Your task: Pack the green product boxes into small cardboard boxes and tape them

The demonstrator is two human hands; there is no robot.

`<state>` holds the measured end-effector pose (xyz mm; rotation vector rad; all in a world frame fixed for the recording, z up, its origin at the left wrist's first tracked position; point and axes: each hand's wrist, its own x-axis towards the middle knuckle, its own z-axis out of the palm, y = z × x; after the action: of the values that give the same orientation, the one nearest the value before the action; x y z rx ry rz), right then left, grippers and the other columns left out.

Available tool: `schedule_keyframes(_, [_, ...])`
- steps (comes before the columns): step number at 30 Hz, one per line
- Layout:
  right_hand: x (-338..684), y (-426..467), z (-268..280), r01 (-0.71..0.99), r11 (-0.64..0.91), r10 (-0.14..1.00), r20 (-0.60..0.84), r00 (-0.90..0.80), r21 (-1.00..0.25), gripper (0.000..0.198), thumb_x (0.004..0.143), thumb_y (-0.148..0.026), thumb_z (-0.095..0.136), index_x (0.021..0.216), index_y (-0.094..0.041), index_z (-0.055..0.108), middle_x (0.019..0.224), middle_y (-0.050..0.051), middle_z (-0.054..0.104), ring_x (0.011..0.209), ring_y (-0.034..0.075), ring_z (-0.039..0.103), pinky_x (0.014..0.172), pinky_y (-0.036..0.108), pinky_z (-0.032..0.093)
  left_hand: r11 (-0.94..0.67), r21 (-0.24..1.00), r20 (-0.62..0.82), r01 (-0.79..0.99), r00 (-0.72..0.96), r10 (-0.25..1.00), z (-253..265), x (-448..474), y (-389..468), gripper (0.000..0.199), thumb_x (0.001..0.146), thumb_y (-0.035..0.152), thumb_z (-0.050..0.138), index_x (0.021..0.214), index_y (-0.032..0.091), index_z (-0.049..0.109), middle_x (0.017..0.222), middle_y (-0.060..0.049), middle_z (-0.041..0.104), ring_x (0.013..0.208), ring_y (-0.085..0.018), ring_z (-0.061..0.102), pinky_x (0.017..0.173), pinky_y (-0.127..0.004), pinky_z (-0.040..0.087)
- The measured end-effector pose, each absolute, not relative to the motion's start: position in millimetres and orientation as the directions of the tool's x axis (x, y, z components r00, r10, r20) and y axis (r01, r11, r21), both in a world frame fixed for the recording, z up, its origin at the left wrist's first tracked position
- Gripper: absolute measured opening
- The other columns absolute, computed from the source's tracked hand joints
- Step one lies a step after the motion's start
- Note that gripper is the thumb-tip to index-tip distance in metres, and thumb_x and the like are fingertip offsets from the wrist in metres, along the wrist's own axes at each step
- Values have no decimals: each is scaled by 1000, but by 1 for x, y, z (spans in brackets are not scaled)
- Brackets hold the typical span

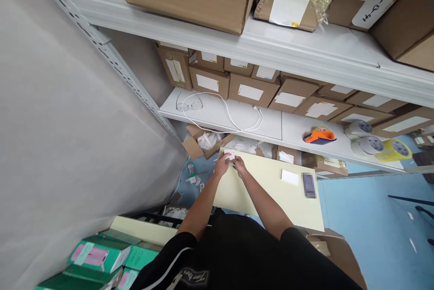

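Left hand (pixel 222 165), its fingers curled closed, grips a small white item (pixel 229 153) above the far left corner of a pale yellow tabletop (pixel 264 190), while the right hand (pixel 239 166) reaches in from the other side. The right hand's fingers are bent and drawn close to the item's near right edge; whether they pinch it or merely brush it cannot be told at this size.

The item lies straight ahead of the person, between the two hands and just beyond their fingertips. The left hand appears the nearer, covering the item's left and near side, with the right hand barely apart from it. Most of the visible white surface faces upward and away from the body. Its long axis is not clear, since fingers cover part of the outline, and it is uncertain whether the underside meets the tabletop.

Well to the right on the same surface, a white box (pixel 290 177) lies flat, its longer side running roughly left to right, just beside a blurred dark purple object (pixel 308 185). Past the far edge, a white cable (pixel 233 123) loops across a shelf (pixel 271 123) that also holds eyeglasses (pixel 190 106).
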<state>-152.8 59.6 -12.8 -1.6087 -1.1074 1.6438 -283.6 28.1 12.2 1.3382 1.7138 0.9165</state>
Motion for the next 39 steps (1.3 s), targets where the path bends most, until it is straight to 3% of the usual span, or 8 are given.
schedule_keyframes(4, [-131, 54, 3, 123, -577, 814, -581, 7, -807, 52, 70, -37, 69, 120, -25, 69, 120, 9, 74, 115, 27, 66, 91, 37, 53, 147, 776, -70, 614, -148, 987, 25, -274, 23, 29, 94, 25, 62, 119, 26, 76, 157, -11, 51, 149, -38, 42, 120, -52, 39])
schedule_keyframes(7, [-98, 50, 20, 103, -516, 856, -508, 91, -850, 57, 69, -35, 72, 125, -27, 68, 138, 9, 67, 127, 28, 62, 97, 38, 52, 62, 640, 49, 766, -121, 991, 36, -251, 21, 35, 98, 32, 57, 128, 24, 73, 168, -10, 38, 157, -43, 25, 122, -62, 33])
schedule_keyframes(15, [64, 36, 74, 267, -276, 902, -153, 405, -923, 53, 78, -36, 65, 130, -26, 65, 140, 10, 66, 122, 31, 67, 96, 43, 57, -245, 675, 137, 696, 209, 968, 57, -162, 28, 48, 99, 29, 52, 146, 22, 61, 160, -14, 49, 149, -39, 42, 116, -58, 45])
schedule_keyframes(20, [171, 62, 126, 496, -136, 897, 106, 430, -858, 56, 83, -33, 62, 137, -23, 63, 136, 13, 69, 122, 30, 67, 98, 45, 58, -375, 718, 221, 586, 320, 922, 69, -128, 38, 47, 98, 27, 54, 144, 25, 62, 154, -12, 55, 145, -34, 48, 119, -54, 45])
schedule_keyframes(23, [216, 106, 159, 632, -87, 887, 228, 401, -770, 55, 84, -26, 58, 139, -17, 63, 134, 15, 70, 118, 29, 68, 104, 47, 55, -389, 717, 248, 578, 310, 918, 76, -124, 40, 48, 99, 29, 51, 145, 26, 60, 152, -10, 57, 143, -31, 51, 119, -52, 45])
schedule_keyframes(26, [240, 158, 184, 786, 11, 906, 338, 253, -618, 58, 84, -19, 56, 142, -14, 61, 144, 16, 64, 132, 29, 60, 114, 45, 49, -359, 704, 268, 613, 239, 933, 78, -133, 34, 47, 100, 33, 49, 146, 26, 60, 152, -9, 58, 142, -30, 53, 117, -50, 48])
schedule_keyframes(32, [242, 218, 194, 952, 181, 973, 183, -138, -246, 54, 78, -10, 66, 133, -10, 65, 130, 17, 71, 126, 30, 62, 117, 42, 40, -217, 665, 268, 715, 43, 962, 72, -151, -5, 47, 100, 38, 46, 141, 24, 63, 147, -11, 63, 140, -30, 56, 117, -51, 48])
schedule_keyframes(39, [242, 201, 186, 952, 229, 955, 236, -179, -205, 30, 89, -23, 71, 117, -15, 66, 120, 18, 72, 112, 31, 63, 104, 43, 45, -161, 639, 254, 753, -9, 967, 96, -131, -35, 48, 99, 37, 46, 143, 24, 62, 149, -11, 61, 141, -30, 56, 116, -52, 49])
